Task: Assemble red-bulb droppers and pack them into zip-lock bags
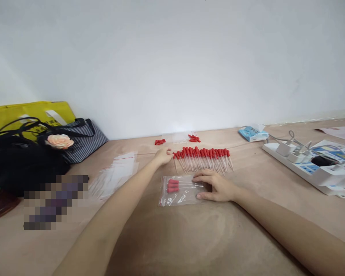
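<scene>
My left hand (163, 156) is at the left end of a row of pipette droppers (204, 158) with red rubber bulbs and thin clear stems. Its fingers are curled closed at the bulb of the leftmost dropper (174, 155). Nearer to me lies a clear zip bag (163, 201), zip end to the left, with several red-bulbed droppers (173, 186) inside. My right hand (215, 186) rests on the bag's right end, thumb and fingers apart, covering part of the stems.
Behind the row lie two small piles of loose red bulbs (160, 142) (194, 138) and clear stems (178, 138). Empty zip bags (115, 172) are spread to the left. Bags (83, 142) stand far left. A tissue pack (253, 133) and a power strip (293, 163) with chargers are right.
</scene>
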`<state>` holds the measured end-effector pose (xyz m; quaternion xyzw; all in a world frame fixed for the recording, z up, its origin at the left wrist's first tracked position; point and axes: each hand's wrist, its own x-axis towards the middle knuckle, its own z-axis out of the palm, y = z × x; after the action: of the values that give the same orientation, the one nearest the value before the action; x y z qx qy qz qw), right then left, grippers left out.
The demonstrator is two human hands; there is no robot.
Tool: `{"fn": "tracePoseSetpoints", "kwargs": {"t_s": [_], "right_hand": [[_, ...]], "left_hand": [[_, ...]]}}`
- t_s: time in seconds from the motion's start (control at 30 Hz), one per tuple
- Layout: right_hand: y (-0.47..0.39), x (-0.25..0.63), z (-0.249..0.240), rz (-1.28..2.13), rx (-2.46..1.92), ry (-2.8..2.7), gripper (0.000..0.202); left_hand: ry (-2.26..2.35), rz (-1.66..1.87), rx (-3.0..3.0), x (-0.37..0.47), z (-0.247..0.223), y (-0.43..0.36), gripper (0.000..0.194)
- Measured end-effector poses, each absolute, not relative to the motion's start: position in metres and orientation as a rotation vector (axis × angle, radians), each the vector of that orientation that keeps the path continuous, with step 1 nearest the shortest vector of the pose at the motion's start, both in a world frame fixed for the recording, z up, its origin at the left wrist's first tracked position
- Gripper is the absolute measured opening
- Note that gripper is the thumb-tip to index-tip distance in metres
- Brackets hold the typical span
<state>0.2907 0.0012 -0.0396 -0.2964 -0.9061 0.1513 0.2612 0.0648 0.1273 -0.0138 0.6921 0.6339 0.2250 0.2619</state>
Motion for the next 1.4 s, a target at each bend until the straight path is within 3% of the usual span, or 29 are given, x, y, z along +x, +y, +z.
{"fn": "tracePoseSetpoints", "kwargs": {"t_s": [0.33,0.63,0.83,1.4], "right_hand": [[0.006,0.292,-0.045,0.4,-0.791,-2.449,0.051],[0.004,0.291,-0.042,0.403,-0.799,-2.458,0.051],[0.004,0.291,-0.044,0.397,-0.786,-2.444,0.049],[0.003,0.291,-0.043,0.395,-0.808,-2.448,0.048]], "left_hand": [[1.679,0.56,1.581,0.076,-0.013,0.153,0.028],[1.479,1.289,1.282,0.015,0.008,0.095,0.028],[1.384,1.544,1.083,-0.027,-0.009,0.018,0.048],[1.342,1.557,1.008,-0.024,-0.019,-0.002,0.054]]}}
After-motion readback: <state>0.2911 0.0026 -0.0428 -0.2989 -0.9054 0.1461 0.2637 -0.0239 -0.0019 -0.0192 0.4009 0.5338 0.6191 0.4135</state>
